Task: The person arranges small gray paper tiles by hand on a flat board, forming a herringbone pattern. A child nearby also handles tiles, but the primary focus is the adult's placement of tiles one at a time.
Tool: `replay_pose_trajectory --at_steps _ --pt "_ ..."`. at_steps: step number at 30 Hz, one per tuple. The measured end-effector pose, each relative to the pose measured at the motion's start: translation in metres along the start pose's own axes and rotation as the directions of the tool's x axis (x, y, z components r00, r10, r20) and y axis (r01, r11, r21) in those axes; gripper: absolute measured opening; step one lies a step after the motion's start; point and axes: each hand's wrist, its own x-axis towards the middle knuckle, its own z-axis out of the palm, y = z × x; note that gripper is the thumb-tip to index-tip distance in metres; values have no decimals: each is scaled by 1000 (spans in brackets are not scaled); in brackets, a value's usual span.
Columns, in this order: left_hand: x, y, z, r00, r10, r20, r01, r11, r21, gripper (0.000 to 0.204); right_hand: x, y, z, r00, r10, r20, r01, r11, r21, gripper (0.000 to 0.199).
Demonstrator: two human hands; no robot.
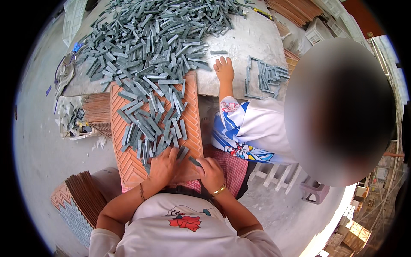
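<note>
An orange mould board with herringbone grooves (192,100) slopes from the table toward my lap, with many loose grey-green stone strips (147,122) heaped over its middle. At the heap's near end, my left hand (164,167) has its fingers curled down at a dark strip (183,153); its fingertips are partly hidden. My right hand (210,174), at the board's near right corner, pinches another short stone strip (195,161) between thumb and fingers. The grooves along the board's left and near edges show bare orange.
A large pile of strips (141,38) covers much of the table (239,40). At right, another person's hand (224,68) rests near a single strip (218,52); strips form a loose outline (265,75) beyond. Stacked boards (81,197) stand at lower left, a stool (314,190) at right.
</note>
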Motion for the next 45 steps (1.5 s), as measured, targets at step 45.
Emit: replay_pose_trajectory --at_steps 45 --pt "-29 -20 1 969 246 11 -246 969 -25 32 81 9 11 898 -339 282 319 941 115 17"
